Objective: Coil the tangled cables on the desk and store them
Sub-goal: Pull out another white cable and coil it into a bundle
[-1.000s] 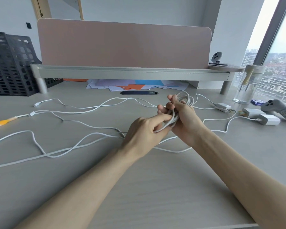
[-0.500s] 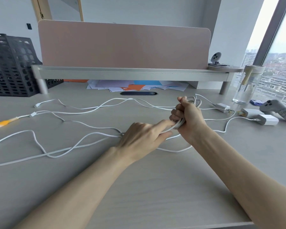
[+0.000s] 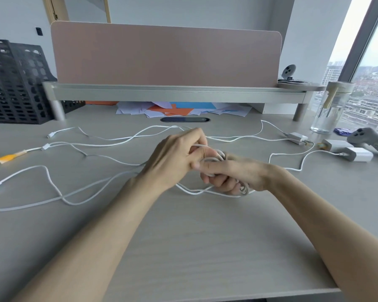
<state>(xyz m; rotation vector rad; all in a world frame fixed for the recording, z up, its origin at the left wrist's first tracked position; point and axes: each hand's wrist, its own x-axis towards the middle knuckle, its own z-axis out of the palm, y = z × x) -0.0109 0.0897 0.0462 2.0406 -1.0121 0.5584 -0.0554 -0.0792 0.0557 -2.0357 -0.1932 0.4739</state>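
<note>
No legible text, faint marking on grey controller [image 3: 368, 139] too blurred to read

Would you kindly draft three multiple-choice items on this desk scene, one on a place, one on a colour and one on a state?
1. Where does the black mesh file rack stand? A. far left of the desk B. beside the window C. on the raised shelf
2. What colour are the loose cables? A. black B. white C. red
3. What is the right hand doing? A. lying flat B. gripping a cable coil C. hanging idle
Answers: A, the rack fills the left edge; B, every strand is white; B, its fingers curl round the loops.
</note>
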